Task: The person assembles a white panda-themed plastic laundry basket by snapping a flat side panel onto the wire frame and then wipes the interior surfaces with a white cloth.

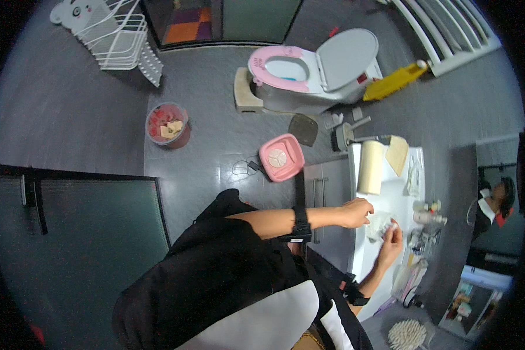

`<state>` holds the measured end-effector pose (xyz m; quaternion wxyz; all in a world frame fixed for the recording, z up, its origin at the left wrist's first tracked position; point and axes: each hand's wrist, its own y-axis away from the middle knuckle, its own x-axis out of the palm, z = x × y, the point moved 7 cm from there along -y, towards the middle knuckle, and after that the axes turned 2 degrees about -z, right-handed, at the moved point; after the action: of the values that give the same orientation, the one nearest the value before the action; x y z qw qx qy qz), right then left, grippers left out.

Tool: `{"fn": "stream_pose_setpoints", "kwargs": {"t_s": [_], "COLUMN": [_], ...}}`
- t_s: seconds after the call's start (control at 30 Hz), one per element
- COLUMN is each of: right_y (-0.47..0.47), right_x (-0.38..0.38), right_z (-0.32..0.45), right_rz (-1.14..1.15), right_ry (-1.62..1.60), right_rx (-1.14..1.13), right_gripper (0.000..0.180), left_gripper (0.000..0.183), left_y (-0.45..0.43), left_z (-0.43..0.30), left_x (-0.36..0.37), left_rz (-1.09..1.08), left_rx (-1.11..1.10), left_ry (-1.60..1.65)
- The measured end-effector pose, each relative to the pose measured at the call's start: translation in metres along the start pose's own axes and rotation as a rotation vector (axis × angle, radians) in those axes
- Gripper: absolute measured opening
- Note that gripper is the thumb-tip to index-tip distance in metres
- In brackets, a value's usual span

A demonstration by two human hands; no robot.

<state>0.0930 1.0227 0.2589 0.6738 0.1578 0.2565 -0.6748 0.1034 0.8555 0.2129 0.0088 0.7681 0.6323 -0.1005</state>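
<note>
Over the white washbasin counter [364,261], my left hand [355,213] reaches in with curled fingers at the edge of a clear, crumpled plastic bag or wrapper [376,225]. Whether its fingertips grip the plastic is too small to tell. My right hand [391,245] pinches a small whitish item [390,227] at the other side of the plastic; what it is stays unclear. A thick pale-yellow roll [370,168] lies on the counter beyond my left hand, with a loose pale-yellow sheet [397,155] beside it.
Pump bottles [428,218] and a faucet [420,240] line the wall side. Below the counter is a grey cabinet [332,188]. On the floor are a pink basin [282,157], a waste bin [168,124] and a step stool [246,94] by the toilet [306,96].
</note>
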Motion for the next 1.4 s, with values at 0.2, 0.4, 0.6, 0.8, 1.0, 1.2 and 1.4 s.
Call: {"fn": "stream_pose_setpoints", "kwargs": {"t_s": [0.2,0.4,0.6,0.8,1.0,1.2,1.4], "right_y": [-0.018,-0.019,-0.019,-0.013,-0.018,-0.026,-0.026], "right_x": [0.207,0.388,0.531,0.646,0.755,0.822,0.857], "right_z": [0.09,0.198,0.329,0.418,0.47,0.512,0.557], "right_rz": [0.404,0.733,0.987,1.188,1.541,1.707,1.789], "right_ry": [-0.283,-0.405,-0.555,-0.63,-0.527,-0.586,-0.477], "right_rx": [-0.022,-0.02,0.043,0.021,-0.083,-0.098,-0.327], "right_gripper": [0.022,0.021,0.03,0.024,0.015,0.013,0.03], "left_gripper": [0.036,0.032,0.021,0.014,0.017,0.024,0.018], "left_y": [0.06,0.134,0.192,0.25,0.297,0.296,0.298], "left_z": [0.021,0.055,0.063,0.07,0.093,0.076,0.043], "left_x": [-0.167,-0.352,-0.519,-0.629,-0.708,-0.746,-0.78], "left_rz": [-0.335,-0.582,-0.767,-1.018,-1.336,-1.648,-1.923], "left_rx": [-0.015,-0.186,-0.086,-0.028,-0.029,-0.056,-0.281], "left_ry": [-0.101,0.04,0.292,0.487,0.462,0.63,0.058]}}
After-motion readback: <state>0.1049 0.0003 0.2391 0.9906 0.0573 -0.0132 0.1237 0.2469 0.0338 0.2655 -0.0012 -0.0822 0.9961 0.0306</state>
